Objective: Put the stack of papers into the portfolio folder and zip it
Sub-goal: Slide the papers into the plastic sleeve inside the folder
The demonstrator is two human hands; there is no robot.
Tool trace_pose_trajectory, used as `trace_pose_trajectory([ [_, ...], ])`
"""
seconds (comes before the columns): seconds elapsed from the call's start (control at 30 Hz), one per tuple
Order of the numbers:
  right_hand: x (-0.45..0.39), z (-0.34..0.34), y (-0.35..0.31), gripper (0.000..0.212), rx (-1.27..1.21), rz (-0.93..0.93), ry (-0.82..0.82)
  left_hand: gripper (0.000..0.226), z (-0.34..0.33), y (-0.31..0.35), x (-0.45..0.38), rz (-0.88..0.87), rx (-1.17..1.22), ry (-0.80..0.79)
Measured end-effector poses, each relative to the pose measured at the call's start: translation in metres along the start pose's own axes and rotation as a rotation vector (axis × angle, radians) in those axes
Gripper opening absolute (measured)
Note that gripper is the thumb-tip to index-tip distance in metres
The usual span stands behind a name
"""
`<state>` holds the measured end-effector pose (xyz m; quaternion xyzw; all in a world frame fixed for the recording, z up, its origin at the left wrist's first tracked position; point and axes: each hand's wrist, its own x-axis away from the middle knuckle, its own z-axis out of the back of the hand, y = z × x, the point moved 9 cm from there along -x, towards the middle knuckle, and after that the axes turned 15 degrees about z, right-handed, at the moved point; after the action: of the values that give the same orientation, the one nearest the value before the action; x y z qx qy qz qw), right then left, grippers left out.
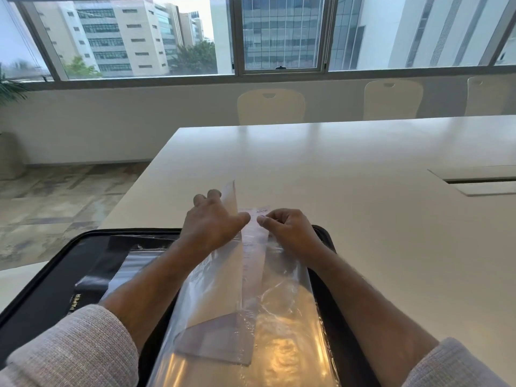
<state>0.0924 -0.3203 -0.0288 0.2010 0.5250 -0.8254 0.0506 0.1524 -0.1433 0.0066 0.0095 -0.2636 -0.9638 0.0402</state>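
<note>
Crinkled clear plastic sleeve [279,317], black portfolio [42,289]

Your portfolio folder [55,263] lies open on the near edge of the table [335,169], close to its left corner. A plastic sleeve [284,303] with papers in it sits on the folder's right half, far end overhanging onto the table. Your left hand [212,222] and right hand [287,227] meet at that far end, left lifting a flap [230,199]. Chairs [270,106] behind the table, window [282,34] behind them. Plant [9,90] far left.
</note>
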Motion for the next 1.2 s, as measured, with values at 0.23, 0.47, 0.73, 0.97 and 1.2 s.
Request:
trace_pose_trajectory([
  [0.23, 0.004, -0.001, -0.001, 0.024, -0.04, -0.095, -0.008, 0.08, 0.012, 0.011, 0.002, -0.059, 0.123, -0.031],
  [0.47, 0.006, -0.004, 0.003, 0.016, -0.371, -0.21, -0.024, 0.061, 0.008, -0.002, -0.01, 0.073, 0.349, -0.121],
  [0.73, 0.009, -0.006, -0.004, 0.055, -0.449, -0.18, -0.319, 0.034, 0.005, -0.001, -0.018, -0.007, 0.429, -0.151],
  [0.97, 0.01, 0.001, -0.009, 0.02, -0.275, -0.126, -0.401, 0.027, 0.008, 0.008, -0.014, -0.076, 0.18, -0.209],
  [1.2, 0.009, 0.01, -0.011, 0.023, -0.256, -0.132, -0.338, 0.085, 0.02, 0.012, 0.002, -0.176, -0.259, -0.174],
])
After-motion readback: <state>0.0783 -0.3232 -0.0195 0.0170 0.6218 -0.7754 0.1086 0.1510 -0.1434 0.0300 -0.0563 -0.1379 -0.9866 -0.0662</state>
